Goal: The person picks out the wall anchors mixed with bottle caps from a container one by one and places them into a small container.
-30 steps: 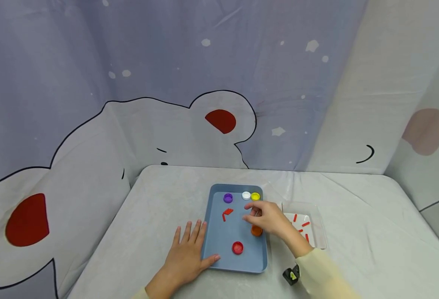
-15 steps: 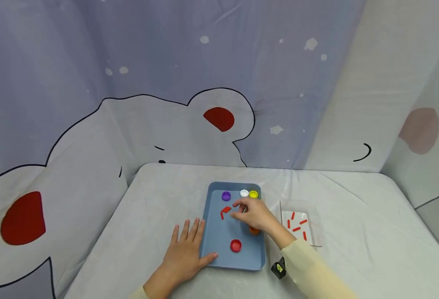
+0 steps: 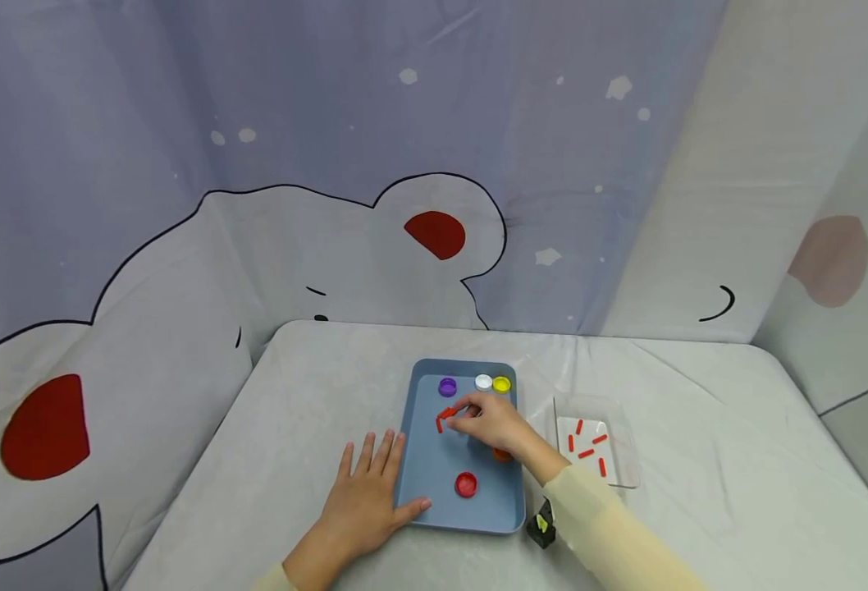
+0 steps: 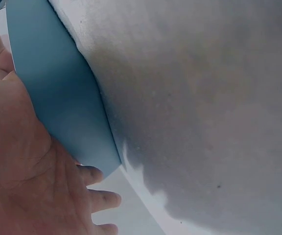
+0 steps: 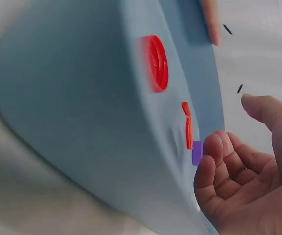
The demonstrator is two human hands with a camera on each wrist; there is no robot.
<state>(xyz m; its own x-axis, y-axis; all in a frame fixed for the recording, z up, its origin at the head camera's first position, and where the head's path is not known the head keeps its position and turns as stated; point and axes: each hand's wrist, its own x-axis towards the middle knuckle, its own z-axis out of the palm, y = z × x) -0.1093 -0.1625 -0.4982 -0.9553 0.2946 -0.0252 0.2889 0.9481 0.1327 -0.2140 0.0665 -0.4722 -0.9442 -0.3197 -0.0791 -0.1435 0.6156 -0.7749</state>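
Observation:
A blue tray (image 3: 434,468) lies on the grey table. In it are a purple cap (image 3: 447,386), a white cap (image 3: 483,382), a yellow cap (image 3: 502,383), a red cap (image 3: 466,484) and an orange cap (image 3: 503,454) half hidden by my right wrist. My right hand (image 3: 458,419) hovers just right of a few red sticks (image 3: 445,415), fingers curled, thumb apart, nothing in it. The right wrist view shows the same hand (image 5: 229,120) beside the sticks (image 5: 188,129). My left hand (image 3: 363,509) lies flat on the table, its thumb against the tray's (image 4: 58,98) near left rim.
A clear shallow tray (image 3: 619,410) with several red sticks stands on the table right of the blue tray. A small black object (image 3: 542,529) shows by my right forearm. A curtain with a cartoon bear print hangs behind the table.
My right hand has moved left across the blue tray, from above the orange cap to beside the red sticks. The left hand has stayed where it was.

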